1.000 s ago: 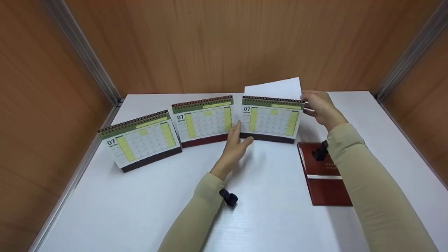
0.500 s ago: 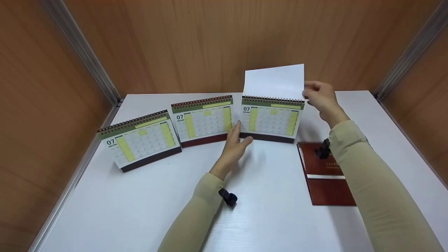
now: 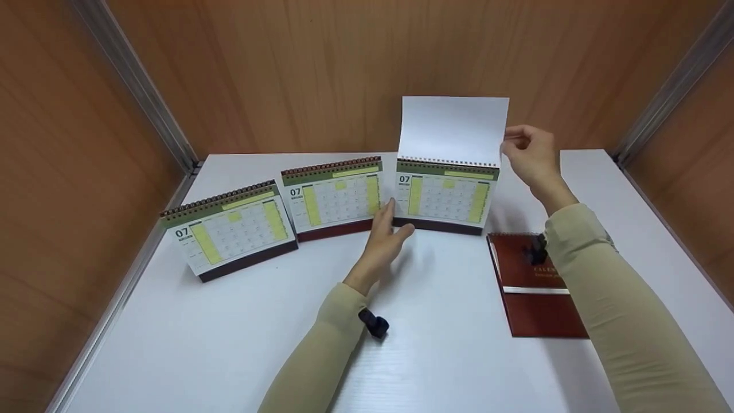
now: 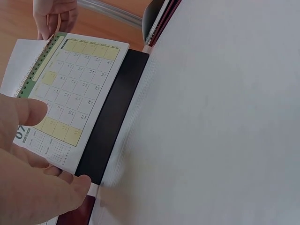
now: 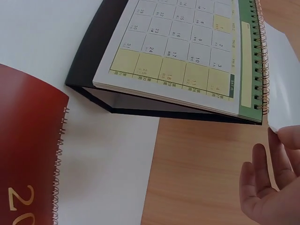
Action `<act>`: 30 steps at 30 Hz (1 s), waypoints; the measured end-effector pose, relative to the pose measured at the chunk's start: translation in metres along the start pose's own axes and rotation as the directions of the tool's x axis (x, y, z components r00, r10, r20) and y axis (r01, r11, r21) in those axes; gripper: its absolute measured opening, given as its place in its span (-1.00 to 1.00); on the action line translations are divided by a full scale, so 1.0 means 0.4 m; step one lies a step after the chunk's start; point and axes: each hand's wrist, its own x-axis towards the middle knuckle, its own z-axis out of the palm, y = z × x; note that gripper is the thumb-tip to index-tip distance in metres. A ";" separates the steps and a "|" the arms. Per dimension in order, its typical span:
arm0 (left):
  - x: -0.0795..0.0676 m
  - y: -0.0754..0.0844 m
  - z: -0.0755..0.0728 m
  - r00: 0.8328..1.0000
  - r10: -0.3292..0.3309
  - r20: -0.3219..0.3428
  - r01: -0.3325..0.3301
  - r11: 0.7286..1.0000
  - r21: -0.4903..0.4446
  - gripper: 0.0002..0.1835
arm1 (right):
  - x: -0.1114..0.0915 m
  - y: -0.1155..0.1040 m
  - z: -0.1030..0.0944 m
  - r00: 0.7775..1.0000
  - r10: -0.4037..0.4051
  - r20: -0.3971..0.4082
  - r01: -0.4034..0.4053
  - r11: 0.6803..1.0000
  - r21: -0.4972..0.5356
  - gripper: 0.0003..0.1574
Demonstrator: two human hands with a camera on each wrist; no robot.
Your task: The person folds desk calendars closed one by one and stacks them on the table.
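A desk calendar (image 3: 444,198) with a black base stands upright at the back right, showing its 07 page. My right hand (image 3: 534,158) pinches the right edge of a white page (image 3: 453,126), which stands up above the spiral binding. In the right wrist view, thumb and forefinger hold the page's corner while the other fingers are loosely bent. My left hand (image 3: 381,246) has its fingers extended at the calendar's lower left corner, with the thumb apart. Beside it stands a second calendar (image 3: 338,198) with a red base.
A third upright calendar (image 3: 235,232) with a dark base stands at the left. A closed red calendar (image 3: 536,315) lies flat at the right, partly under the right forearm. A wooden wall (image 3: 287,74) rises behind the white table (image 3: 218,338).
My right hand has risen and shifted slightly right, lifting the white page from low behind the binding to nearly upright. The left hand has stayed in place.
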 end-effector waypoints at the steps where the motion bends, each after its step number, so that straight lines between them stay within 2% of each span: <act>1: 0.000 0.000 0.000 1.000 0.001 -0.001 -0.001 1.000 0.000 -0.10 | -0.003 -0.001 -0.001 1.000 -0.003 -0.006 0.003 1.000 -0.005 -0.59; 9: 0.002 -0.001 0.001 1.000 0.011 0.001 -0.011 1.000 0.011 -0.11 | -0.018 0.003 -0.010 0.998 -0.035 -0.045 0.034 0.999 -0.038 -0.63; 24: 0.006 -0.005 0.002 1.000 -0.010 -0.002 0.010 1.000 -0.003 -0.10 | -0.044 0.007 -0.027 0.998 -0.052 -0.024 0.050 0.996 -0.070 -0.63; 30: 0.004 -0.006 -0.001 1.000 0.002 -0.007 -0.002 1.000 -0.009 -0.11 | -0.056 0.006 -0.029 0.997 -0.074 -0.018 0.072 0.994 -0.087 -0.65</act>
